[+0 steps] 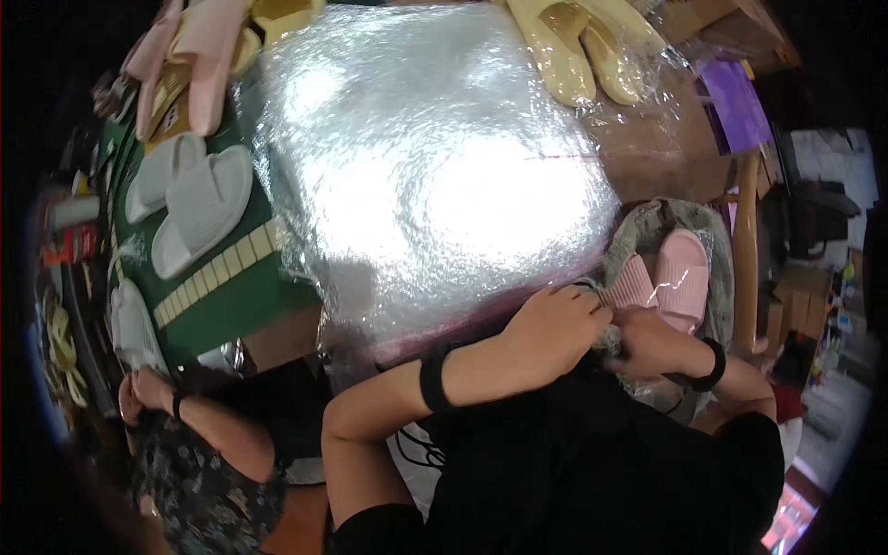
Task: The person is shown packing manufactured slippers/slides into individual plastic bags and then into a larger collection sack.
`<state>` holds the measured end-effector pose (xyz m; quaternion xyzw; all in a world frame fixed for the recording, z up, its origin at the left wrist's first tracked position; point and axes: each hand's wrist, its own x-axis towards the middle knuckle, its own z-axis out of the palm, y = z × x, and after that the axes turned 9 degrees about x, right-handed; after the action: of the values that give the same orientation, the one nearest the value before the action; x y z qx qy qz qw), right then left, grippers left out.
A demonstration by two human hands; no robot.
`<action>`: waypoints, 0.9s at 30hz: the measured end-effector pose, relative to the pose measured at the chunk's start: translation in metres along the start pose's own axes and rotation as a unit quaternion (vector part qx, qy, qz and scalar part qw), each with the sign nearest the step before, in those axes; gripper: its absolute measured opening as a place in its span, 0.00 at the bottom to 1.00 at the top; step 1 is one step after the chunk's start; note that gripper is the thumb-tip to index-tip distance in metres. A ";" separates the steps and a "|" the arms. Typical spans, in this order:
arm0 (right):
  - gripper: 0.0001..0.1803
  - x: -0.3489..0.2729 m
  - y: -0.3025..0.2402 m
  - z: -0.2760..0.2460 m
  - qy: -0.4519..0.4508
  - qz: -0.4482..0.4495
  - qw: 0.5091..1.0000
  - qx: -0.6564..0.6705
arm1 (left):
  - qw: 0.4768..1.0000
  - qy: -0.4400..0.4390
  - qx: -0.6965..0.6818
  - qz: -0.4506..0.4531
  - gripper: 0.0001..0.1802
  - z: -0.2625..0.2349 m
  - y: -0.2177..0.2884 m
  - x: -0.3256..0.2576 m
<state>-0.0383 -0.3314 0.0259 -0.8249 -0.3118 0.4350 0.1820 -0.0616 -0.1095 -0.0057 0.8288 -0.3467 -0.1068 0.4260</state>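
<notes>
My left hand (560, 328) reaches across to the right with its fingers curled down. My right hand (652, 342) meets it, its fingers bent inward too. A small greyish, crumpled bit shows between the hands; what they grip there is hidden. Right beside them, a pair of pink ribbed slippers (682, 268) lies under shiny clear plastic. The slippers rest in the mouth of a grey-green cloth sack (720, 242). In front of my left hand a large bundle wrapped in clear, glaring plastic film (416, 102) covers the middle of the table.
Yellow slippers (560, 69) in clear plastic lie at the far right, near a purple packet (733, 106). White slippers (205, 208) and pink slippers (199, 65) sit on the green table top (236, 319) at left. Another person's hands (143, 393) touch a white slipper (134, 324).
</notes>
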 end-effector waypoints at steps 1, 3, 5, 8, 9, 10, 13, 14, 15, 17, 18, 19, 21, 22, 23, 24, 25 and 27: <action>0.19 0.001 -0.003 0.000 0.047 0.022 0.999 0.013 | 0.998 0.031 0.047 -0.004 0.18 -0.008 0.002 -0.007; 0.20 0.002 0.014 -0.007 0.032 0.001 0.999 0.001 | 0.995 0.075 0.063 -0.025 0.22 -0.038 0.008 -0.025; 0.22 0.003 0.036 -0.015 0.029 -0.007 1.000 0.009 | 0.993 0.086 0.007 -0.077 0.23 -0.082 0.011 -0.046; 0.21 -0.002 0.053 -0.019 0.014 0.057 0.992 0.111 | 0.984 0.119 0.044 -0.123 0.21 -0.126 0.005 -0.076; 0.21 -0.003 0.063 -0.019 0.011 0.040 0.985 0.166 | 0.986 0.115 0.039 -0.115 0.21 -0.135 0.008 -0.083; 0.21 0.002 0.077 -0.018 0.014 0.039 0.986 0.164 | 0.976 0.137 0.012 -0.171 0.20 -0.143 0.011 -0.092; 0.20 0.018 0.102 -0.004 -0.011 0.123 0.971 0.204 | 0.949 0.164 -0.033 -0.266 0.19 -0.165 0.019 -0.120; 0.20 0.023 0.104 -0.006 -0.017 0.118 0.972 0.203 | 0.938 0.171 -0.054 -0.298 0.18 -0.171 0.019 -0.127; 0.21 0.031 0.099 -0.011 -0.044 0.173 0.972 0.156 | 0.927 0.184 -0.051 -0.322 0.18 -0.176 0.022 -0.137; 0.21 0.029 0.111 0.000 -0.036 0.244 0.965 0.090 | 0.907 0.210 -0.034 -0.364 0.17 -0.191 0.032 -0.153; 0.21 0.027 0.099 -0.001 -0.054 0.233 0.967 0.083 | 0.886 0.236 -0.015 -0.399 0.16 -0.197 0.037 -0.163; 0.22 0.025 0.083 -0.002 0.021 0.191 0.981 0.017 | 0.869 0.249 -0.015 -0.427 0.15 -0.201 0.045 -0.174; 0.29 0.005 0.073 -0.001 0.061 0.207 0.976 -0.042 | 0.847 0.263 -0.024 -0.462 0.12 -0.204 0.053 -0.194; 0.26 -0.001 0.059 -0.002 0.113 0.175 0.978 0.016 | 0.838 0.253 0.003 -0.483 0.11 -0.208 0.063 -0.203; 0.29 -0.001 0.059 0.006 0.105 0.204 0.972 0.048 | 0.832 0.246 0.015 -0.497 0.11 -0.202 0.072 -0.219; 0.31 -0.007 0.064 0.011 0.107 0.243 0.962 0.071 | 0.832 0.242 0.023 -0.499 0.10 -0.195 0.075 -0.237; 0.31 -0.018 0.070 0.018 0.099 0.277 0.948 0.120 | 0.822 0.186 0.007 -0.538 0.10 -0.194 0.083 -0.251; 0.32 -0.016 0.080 0.017 0.078 0.306 0.936 0.157 | 0.795 0.098 -0.002 -0.599 0.12 -0.161 0.085 -0.282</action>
<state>-0.0309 -0.4009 -0.0195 -0.8726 0.0429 0.4477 0.1906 -0.2346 0.1464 0.1261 0.8761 0.2630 -0.2591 0.3101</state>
